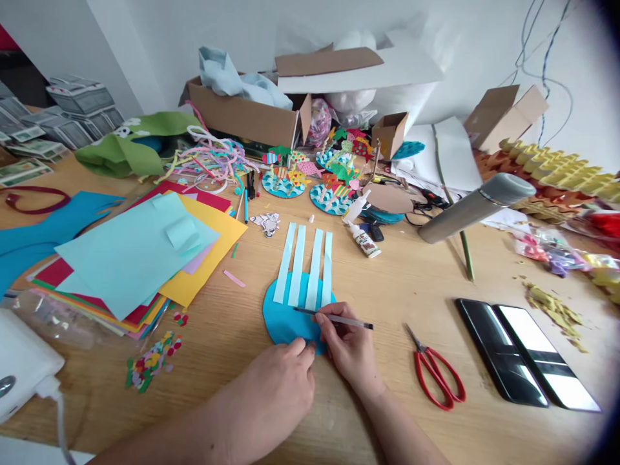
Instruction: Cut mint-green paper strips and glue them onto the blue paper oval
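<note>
A round blue disc (285, 326) lies on the wooden table in front of me. Several pale blue paper strips (314, 268) rest side by side with their near ends over its far half and their far ends on the table. My right hand (352, 345) grips a slim pen (346, 320), held almost level across the disc, its tip pointing left near the strips' lower ends. At the near rim, my left hand (276, 384) has its fingers curled down on the disc; the fingertips are partly hidden. Red-handled scissors (438, 378) lie to the right.
Stacked coloured paper (130, 248) and confetti pieces (155, 361) lie left. A glue bottle (363, 240), decorated blue discs (283, 184) and a grey flask (477, 206) stand or lie beyond. Two black phone-like slabs (501, 352) lie right. Cardboard boxes (247, 113) line the back.
</note>
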A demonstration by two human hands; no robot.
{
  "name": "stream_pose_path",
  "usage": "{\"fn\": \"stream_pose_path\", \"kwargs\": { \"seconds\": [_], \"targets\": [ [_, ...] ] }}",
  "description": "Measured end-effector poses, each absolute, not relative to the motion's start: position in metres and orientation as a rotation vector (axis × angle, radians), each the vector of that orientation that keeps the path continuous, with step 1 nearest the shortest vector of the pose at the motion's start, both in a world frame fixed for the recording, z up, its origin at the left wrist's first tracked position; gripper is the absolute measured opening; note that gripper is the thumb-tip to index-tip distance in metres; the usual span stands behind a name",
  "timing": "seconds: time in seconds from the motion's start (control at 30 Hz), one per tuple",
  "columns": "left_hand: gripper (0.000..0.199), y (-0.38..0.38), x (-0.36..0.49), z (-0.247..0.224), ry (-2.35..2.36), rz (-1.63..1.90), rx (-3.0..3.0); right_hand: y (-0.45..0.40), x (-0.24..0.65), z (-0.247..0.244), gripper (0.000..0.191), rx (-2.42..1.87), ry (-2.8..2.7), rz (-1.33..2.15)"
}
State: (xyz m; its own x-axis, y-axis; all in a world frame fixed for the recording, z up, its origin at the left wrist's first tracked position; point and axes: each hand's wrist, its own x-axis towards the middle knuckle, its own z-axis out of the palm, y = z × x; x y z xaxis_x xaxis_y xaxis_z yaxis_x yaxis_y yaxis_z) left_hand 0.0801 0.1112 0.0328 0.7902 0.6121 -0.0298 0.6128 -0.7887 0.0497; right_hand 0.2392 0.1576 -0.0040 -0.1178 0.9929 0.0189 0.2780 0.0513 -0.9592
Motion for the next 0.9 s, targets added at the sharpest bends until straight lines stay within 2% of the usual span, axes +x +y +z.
{"fn": "stream_pose_path", "kwargs": {
  "seconds": [0.9],
  "targets": [
    [0.007, 0.1087, 0.0743, 0.037, 1.061, 0.007, 2.824, 0.1561, 0.2411, 0.0047, 0.021, -1.298, -1.342, 1.208]
  ]
}}
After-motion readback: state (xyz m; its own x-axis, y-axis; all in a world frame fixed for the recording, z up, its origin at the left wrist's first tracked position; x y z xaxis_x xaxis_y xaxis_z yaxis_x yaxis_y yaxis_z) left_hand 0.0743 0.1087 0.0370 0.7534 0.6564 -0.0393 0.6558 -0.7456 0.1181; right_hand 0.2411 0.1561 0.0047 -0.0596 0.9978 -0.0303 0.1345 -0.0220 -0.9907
